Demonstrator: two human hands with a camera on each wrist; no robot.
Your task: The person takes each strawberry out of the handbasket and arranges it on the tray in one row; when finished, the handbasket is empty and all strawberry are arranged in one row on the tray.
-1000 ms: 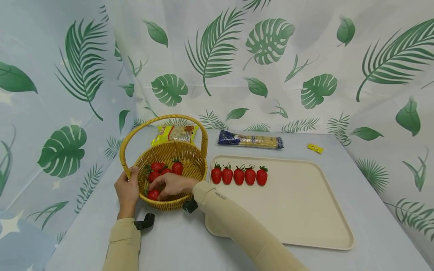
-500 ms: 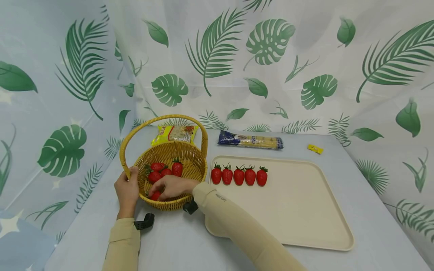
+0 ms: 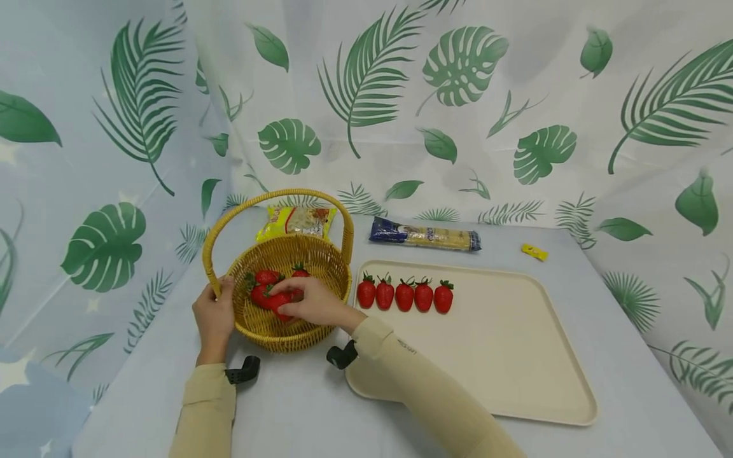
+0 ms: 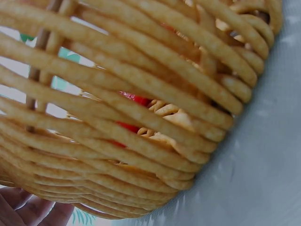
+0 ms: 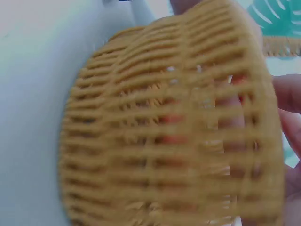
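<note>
A yellow wicker basket (image 3: 280, 340) with a tall arched handle stands at the left of the table, several strawberries (image 3: 260, 294) inside it. My left hand (image 3: 214, 318) grips its left rim near the handle's foot. In the left wrist view, a few fingers (image 4: 35, 209) show below the weave. Over the basket, my right hand (image 3: 317, 302) pinches a strawberry (image 3: 282, 303) between thumb and fingers. The right wrist view is blurred, with the basket wall (image 5: 160, 141) in front of most of the hand (image 5: 289, 103).
Right of the basket lies a cream tray (image 3: 487, 356) with a row of several strawberries (image 3: 404, 297) along its back left. Behind are a yellow snack packet (image 3: 300, 221), a long blue and yellow pack (image 3: 426, 235) and a small yellow packet (image 3: 534, 252).
My right hand has risen from the basket's near left side and moved right, carrying a strawberry. My left hand stays on the rim. The head view has shifted slightly.
</note>
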